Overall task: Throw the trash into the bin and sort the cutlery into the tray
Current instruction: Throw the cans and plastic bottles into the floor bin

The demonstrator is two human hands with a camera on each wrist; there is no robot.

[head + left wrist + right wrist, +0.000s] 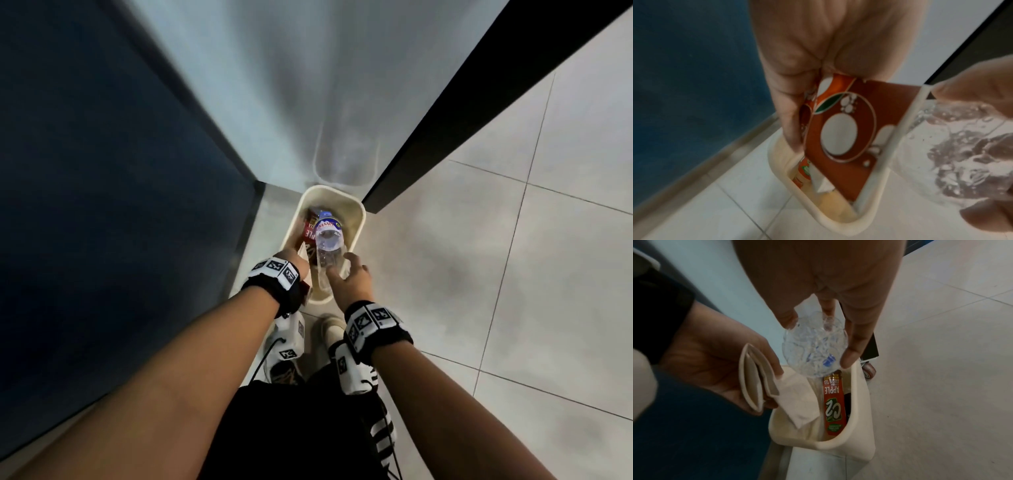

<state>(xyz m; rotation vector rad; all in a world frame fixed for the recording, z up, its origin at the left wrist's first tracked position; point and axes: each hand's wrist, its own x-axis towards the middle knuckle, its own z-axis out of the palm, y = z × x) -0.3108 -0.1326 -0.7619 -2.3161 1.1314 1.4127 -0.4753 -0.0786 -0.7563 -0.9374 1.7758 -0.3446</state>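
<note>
1. I am working through the trash half of the job: both hands are reaching down over the cream bin (356, 212), which stands on the tiled floor (513, 274) between a blue panel (102, 171) and a pale wall.
2. Some trash is already sitting inside the bin: a red apple green-tea pack (833, 404) is lying against the inner wall, with something dark beside it that I cannot identify.
3. My right hand (351, 279) is holding a clear plastic bottle (329, 246) by its base. The fingers (854, 344) are curled round the bottom edge, the blue cap end is pointing down into the bin, and the bottle is not yet let go.
4. My left hand (291, 262) is gripping a brown-red printed carton (849, 129). The thumb and fingers are clamped on its upper end, and its lower end is dipping inside the bin's rim. In the right wrist view that hand is also holding a crumpled white napkin (797, 402) that is hanging over the bin's mouth.
5. Both forearms are stretched forward and downward, wrists bent so the palms face the opening. The two hands are hanging close together, just above the rim.
6. I am judging the trash step as nearly done: bottle, carton and napkin need only releasing.
7. No cutlery or tray is showing in any view, so I am counting the sorting as still to do, though I cannot tell how far it stands.
</note>
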